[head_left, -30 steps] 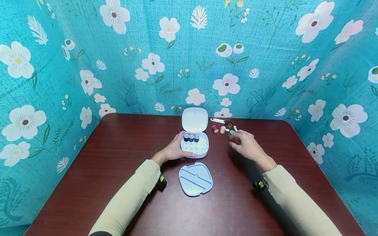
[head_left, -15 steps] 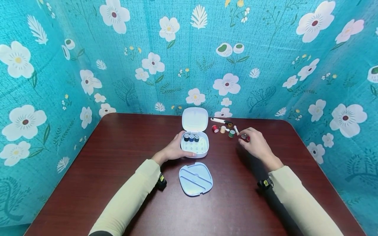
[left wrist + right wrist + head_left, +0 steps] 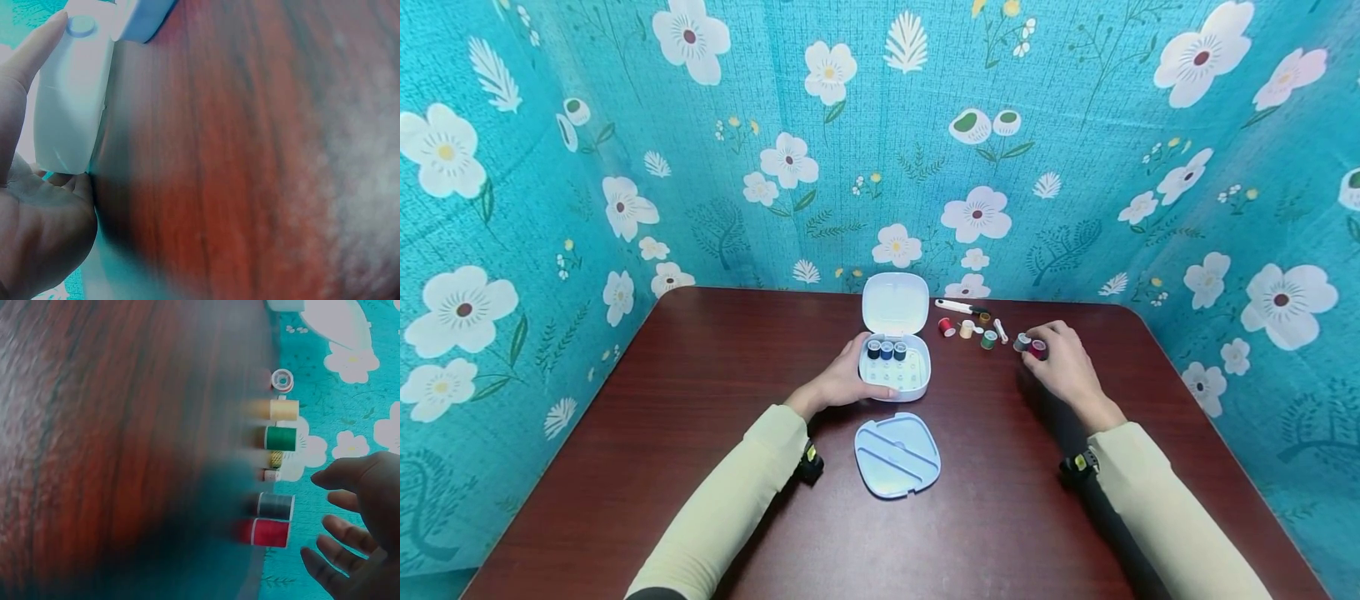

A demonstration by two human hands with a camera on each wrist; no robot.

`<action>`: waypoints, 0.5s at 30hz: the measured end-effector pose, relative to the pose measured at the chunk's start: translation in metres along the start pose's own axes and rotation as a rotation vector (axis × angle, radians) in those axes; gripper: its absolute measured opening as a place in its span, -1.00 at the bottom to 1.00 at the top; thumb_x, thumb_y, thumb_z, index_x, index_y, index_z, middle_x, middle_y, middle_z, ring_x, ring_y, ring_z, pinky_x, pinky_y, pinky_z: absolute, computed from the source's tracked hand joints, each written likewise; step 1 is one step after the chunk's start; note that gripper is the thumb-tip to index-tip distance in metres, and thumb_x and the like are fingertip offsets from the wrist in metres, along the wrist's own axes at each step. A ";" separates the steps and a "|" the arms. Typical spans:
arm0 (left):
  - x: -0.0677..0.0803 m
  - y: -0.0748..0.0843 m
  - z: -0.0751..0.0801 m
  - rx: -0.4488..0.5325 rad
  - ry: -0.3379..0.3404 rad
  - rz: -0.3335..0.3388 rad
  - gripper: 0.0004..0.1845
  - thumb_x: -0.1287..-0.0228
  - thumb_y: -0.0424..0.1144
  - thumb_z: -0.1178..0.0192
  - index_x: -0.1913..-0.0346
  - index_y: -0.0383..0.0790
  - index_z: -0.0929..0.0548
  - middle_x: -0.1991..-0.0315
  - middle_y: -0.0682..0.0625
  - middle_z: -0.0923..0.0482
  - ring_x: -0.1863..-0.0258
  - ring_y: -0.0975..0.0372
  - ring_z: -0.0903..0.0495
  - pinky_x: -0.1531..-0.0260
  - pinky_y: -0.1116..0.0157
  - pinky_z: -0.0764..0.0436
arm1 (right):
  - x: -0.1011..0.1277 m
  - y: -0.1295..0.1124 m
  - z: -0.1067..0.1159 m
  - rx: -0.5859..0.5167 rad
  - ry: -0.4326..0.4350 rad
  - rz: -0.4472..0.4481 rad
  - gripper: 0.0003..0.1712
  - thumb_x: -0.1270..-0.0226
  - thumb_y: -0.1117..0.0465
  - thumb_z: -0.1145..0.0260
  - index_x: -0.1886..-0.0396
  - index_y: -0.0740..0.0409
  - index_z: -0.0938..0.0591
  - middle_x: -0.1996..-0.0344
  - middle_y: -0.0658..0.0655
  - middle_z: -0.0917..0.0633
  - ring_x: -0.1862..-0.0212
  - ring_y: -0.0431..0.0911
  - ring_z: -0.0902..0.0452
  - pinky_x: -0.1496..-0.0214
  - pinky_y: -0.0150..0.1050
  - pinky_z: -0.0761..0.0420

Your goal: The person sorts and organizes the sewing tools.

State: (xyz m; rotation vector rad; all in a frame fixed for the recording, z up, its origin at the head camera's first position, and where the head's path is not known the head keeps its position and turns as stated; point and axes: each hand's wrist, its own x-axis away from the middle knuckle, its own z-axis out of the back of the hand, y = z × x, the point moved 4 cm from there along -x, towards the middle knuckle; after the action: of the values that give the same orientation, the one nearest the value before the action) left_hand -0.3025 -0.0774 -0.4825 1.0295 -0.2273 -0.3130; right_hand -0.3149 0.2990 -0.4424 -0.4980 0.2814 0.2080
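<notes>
The left hand (image 3: pixel 838 382) grips the box (image 3: pixel 917 393) at its left side; three dark spools (image 3: pixel 887 352) stand inside. Right of the box, the right hand (image 3: pixel 1066 365), fingers loosely parted, is just beside a red spool (image 3: pixel 271 533) and a grey spool (image 3: pixel 275 506).

A reddish-brown table (image 3: pixel 992 500) is bearing a white box (image 3: pixel 913 395) and a pale-blue tray (image 3: pixel 897 456). To the right, a red spool (image 3: pixel 946 327), cream spool (image 3: pixel 966 331), green spool (image 3: pixel 988 341), grey spool (image 3: pixel 1021 343) and crimson spool (image 3: pixel 1037 349) are sitting near a white-and-black tool (image 3: pixel 957 307).
</notes>
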 end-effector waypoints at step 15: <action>0.000 -0.001 0.000 0.004 -0.003 0.000 0.23 0.13 0.09 -0.67 -0.56 0.00 -0.10 -0.34 -0.05 -0.28 -0.25 0.11 -0.35 -0.34 0.06 -0.33 | -0.004 0.021 -0.009 -0.078 0.016 -0.099 -0.44 -0.28 0.33 -0.41 -0.22 0.47 -0.47 -0.03 0.48 -0.50 -0.06 0.35 -0.50 -0.14 0.27 -0.46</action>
State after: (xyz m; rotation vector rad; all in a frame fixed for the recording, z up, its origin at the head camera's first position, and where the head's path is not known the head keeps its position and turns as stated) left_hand -0.3028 -0.0780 -0.4830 1.0329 -0.2309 -0.3144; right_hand -0.3257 0.3125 -0.4579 -0.5897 0.2647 0.1193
